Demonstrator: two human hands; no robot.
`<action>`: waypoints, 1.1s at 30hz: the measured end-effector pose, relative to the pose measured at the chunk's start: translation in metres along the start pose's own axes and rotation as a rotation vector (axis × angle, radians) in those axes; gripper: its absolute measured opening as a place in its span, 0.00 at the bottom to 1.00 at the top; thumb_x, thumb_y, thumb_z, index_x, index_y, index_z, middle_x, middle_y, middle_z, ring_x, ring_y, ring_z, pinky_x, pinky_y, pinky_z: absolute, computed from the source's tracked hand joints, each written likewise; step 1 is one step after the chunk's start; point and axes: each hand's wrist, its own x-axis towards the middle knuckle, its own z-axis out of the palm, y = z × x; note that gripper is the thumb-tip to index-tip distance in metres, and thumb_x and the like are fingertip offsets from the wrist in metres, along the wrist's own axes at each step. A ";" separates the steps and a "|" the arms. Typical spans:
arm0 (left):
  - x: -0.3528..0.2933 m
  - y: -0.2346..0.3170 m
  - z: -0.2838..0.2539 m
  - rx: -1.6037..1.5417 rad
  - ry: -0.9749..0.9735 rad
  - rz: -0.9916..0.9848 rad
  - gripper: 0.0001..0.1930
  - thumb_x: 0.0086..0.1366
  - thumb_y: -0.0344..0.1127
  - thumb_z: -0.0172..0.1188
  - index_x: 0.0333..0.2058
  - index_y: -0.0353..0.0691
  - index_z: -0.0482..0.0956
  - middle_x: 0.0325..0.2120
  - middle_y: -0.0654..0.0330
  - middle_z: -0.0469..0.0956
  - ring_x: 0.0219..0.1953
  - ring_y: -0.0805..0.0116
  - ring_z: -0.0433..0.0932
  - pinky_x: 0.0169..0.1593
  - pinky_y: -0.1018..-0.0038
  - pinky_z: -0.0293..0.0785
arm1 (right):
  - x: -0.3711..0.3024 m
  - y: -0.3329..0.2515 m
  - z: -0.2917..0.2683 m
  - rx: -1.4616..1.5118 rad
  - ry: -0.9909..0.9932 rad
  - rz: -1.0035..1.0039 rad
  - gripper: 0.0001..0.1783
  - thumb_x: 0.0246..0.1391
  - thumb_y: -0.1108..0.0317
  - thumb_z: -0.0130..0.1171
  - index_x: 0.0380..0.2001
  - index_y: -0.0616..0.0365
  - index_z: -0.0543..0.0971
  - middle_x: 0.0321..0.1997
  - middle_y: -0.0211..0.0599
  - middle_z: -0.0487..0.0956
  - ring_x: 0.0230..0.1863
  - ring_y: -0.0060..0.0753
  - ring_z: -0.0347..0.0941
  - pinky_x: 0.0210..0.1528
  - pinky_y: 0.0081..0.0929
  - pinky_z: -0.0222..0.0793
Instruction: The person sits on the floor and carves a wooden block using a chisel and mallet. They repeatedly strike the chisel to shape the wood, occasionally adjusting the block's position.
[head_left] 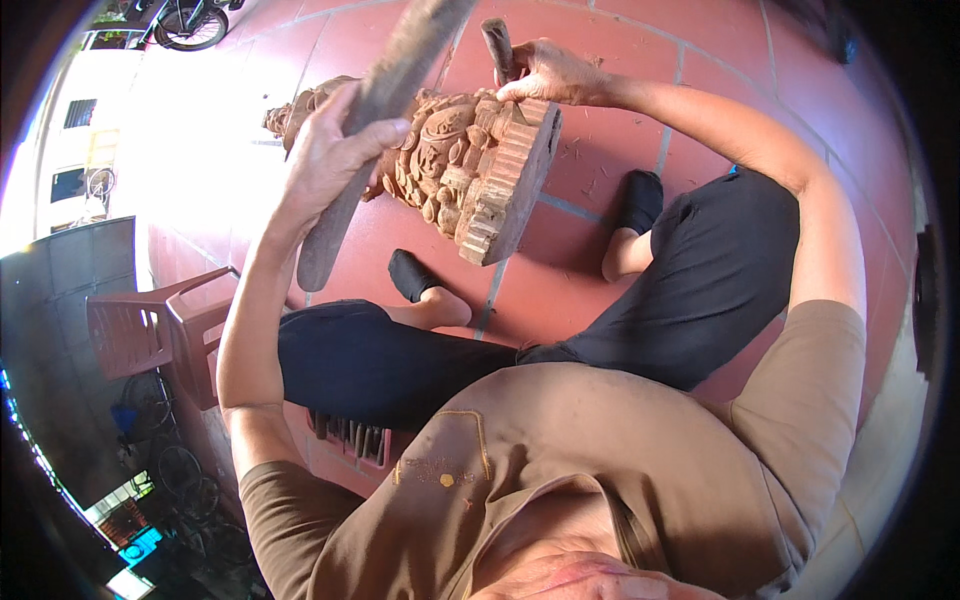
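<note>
A brown wooden carving (pixel 435 165) covered in raised figures lies tilted over the tiles between my feet, its flat base facing right. My left hand (pixel 335 150) is closed round a long, worn wooden bar (pixel 330 235), which slants across the front of the carving and hides part of it. At the carving's upper edge, by the base, my right hand (pixel 560 75) grips a short brown wooden stick or handle (pixel 496 40). Its lower end is hidden behind the fingers, so I cannot tell whether it has a blade.
Wood shavings (pixel 595 180) are scattered on the red tiled floor (pixel 560 235) right of the carving. A brown plastic chair (pixel 185 315) stands at my left. Beside my left thigh sits a tray (pixel 372 452) with several dark tools. A wheeled vehicle (pixel 192 25) is at the far left.
</note>
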 end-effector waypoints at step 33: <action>-0.004 0.006 0.005 -0.037 0.067 0.119 0.28 0.59 0.49 0.66 0.48 0.33 0.72 0.23 0.67 0.74 0.20 0.83 0.71 0.23 0.83 0.70 | -0.003 -0.012 -0.003 0.102 -0.047 0.092 0.18 0.43 0.58 0.69 0.33 0.61 0.81 0.32 0.37 0.83 0.35 0.30 0.79 0.44 0.28 0.73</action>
